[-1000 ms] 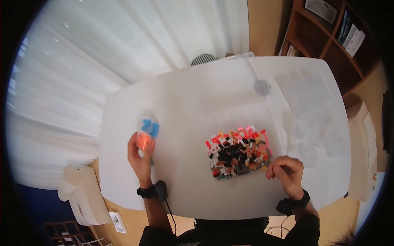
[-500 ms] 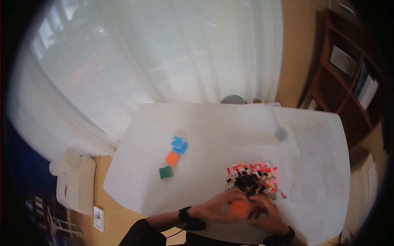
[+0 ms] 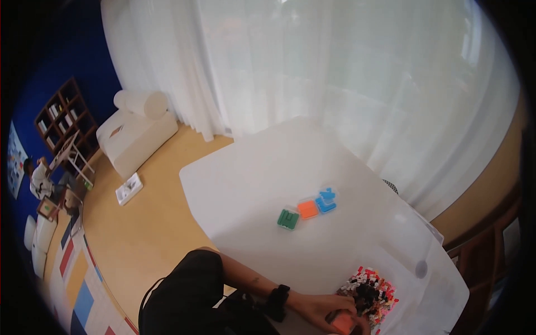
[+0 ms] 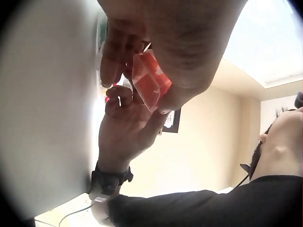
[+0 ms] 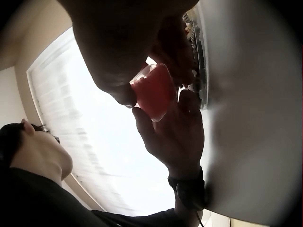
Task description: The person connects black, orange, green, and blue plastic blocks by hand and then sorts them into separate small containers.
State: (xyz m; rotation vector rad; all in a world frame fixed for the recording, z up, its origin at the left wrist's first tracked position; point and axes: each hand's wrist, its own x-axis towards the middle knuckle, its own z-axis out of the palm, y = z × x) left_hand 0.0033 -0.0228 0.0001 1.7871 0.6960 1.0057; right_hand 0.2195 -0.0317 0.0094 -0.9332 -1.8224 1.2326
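Low in the head view, my left hand [image 3: 319, 307] holds a small clear plastic box [image 3: 342, 322] with orange contents. My right hand [image 3: 364, 325] meets it from the other side, partly cut off by the frame's lower edge. In the left wrist view the box [image 4: 150, 81] sits between the two hands, with the left thumb along its edge. The right wrist view has my right thumb against the box [image 5: 158, 92], fingers curled behind it. Just beyond the hands lies a pile of small mixed-colour bricks [image 3: 371, 290].
Farther left on the white table [image 3: 251, 178] stand a green-filled box [image 3: 288, 219], an orange-filled box [image 3: 307, 209] and a blue-filled box [image 3: 326, 202] in a row. A round translucent disc [image 3: 421, 269] lies right of the bricks. Another person [image 3: 42, 181] sits across the room.
My left hand has come from the boxes at the left to the right hand, bringing an orange-filled box. Both hands are now around it. The head view has swung left.
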